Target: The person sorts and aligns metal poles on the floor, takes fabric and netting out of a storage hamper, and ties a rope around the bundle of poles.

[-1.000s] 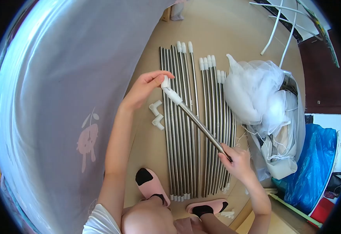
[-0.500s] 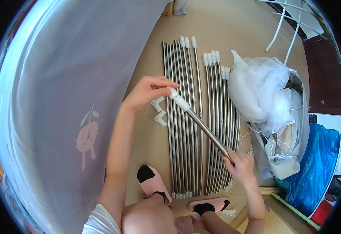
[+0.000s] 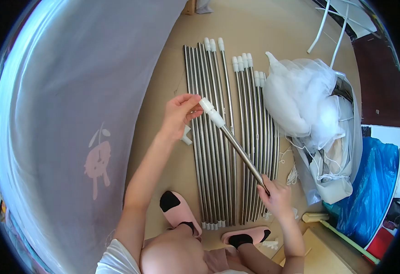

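A metal tube (image 3: 242, 153) slants over the floor, and my right hand (image 3: 277, 196) is wrapped round its lower end. On its upper end is a white plastic connector (image 3: 212, 113). My left hand (image 3: 181, 112) pinches the tip of that connector with thumb and fingers. Beneath the held tube lies a row of long metal tubes (image 3: 204, 150), several with white caps. Beside them to the right is a second group of shorter tubes (image 3: 248, 137). A loose white elbow fitting (image 3: 186, 136) lies on the floor, partly hidden by my left hand.
White netting (image 3: 296, 96) spills from a clear bag at the right, with cords near it. Beyond are a blue plastic bag (image 3: 369, 182) and a green pole (image 3: 348, 241). Grey fabric (image 3: 72, 114) covers the left side. White curved rods (image 3: 321, 27) stand at the upper right.
The tube's upper end has shifted slightly right and down. My left hand has turned at the connector and now covers part of the loose elbow fittings. The view has moved a little.
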A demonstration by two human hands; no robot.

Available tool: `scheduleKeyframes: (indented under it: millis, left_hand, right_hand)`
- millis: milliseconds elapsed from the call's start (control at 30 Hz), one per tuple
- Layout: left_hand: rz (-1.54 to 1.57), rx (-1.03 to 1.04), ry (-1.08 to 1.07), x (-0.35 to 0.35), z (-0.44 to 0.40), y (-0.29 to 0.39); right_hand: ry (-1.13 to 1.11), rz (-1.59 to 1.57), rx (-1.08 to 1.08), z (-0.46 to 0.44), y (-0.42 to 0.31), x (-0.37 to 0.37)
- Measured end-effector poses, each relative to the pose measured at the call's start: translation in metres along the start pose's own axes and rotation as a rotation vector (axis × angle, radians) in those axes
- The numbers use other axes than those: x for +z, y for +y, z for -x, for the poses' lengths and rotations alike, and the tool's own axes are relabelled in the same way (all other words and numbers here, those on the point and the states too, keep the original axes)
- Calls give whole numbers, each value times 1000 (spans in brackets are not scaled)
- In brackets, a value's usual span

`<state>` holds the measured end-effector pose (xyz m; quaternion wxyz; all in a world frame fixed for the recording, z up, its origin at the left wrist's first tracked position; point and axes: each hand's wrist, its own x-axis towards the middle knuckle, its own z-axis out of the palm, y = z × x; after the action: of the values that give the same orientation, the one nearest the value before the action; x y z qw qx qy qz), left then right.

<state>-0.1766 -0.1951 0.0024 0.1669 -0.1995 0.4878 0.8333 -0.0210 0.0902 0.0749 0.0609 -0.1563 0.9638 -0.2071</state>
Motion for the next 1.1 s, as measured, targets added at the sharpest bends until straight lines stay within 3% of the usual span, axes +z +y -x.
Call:
scheduleKeyframes:
  millis: [167,267,333,433,500,567,633,700,767,800,833,900,933,1000,1067,1100]
  left_hand:
    - [141,45,77,21,7,-17]
    - [239,83,-76,22,4,-16]
    - [478,126,-373,19,2,-17]
    - [658,153,-563,26,3,-14]
    - [597,136,-498,34,8,-8]
    - [535,117,-437,38,9,-7]
    - [436,66,-260,37,6,-13]
    - [479,67,-289,32,3,-16]
    - [840,168,-708,32,6,-13]
    - [842,164,-707,35,7,-11]
    - [750,165,-596,45,15,2]
    - [656,169,-482,49,15,6]
    - [502,154,-342,45,9,0]
    - [282,144,-124,41,2,-15]
    - [310,168,-191,33,-2,-23]
    - [346,191,-252,29,-4,-26]
  right_hand:
    - [113,243,-54,-4,-3,2]
    - [52,137,-65,0,7,1]
    - [-307,-932,398,9,19,9]
    - [-383,-1181,378,3,27,4]
    - [-267,-1003,379,-1,20,6]
    - [73,134,-135,-12,13,-3]
    - [34,35,-102,-9,14,-2]
    - [-8,-64,-75,-5,19,3]
    - [-615,-1636,403,-1,28,9]
    - [-669,-1820,337,-2,28,16]
    - [-667,-1820,338,-5,24,15]
    - [-453,-1225,412,-11,17,11]
    - [-200,-681,223,-12,19,19]
    - [-152,-520,147,-18,20,18]
    - [-49,-185,-1,-23,22,17]
    - [-47,-185,0,-22,23,19]
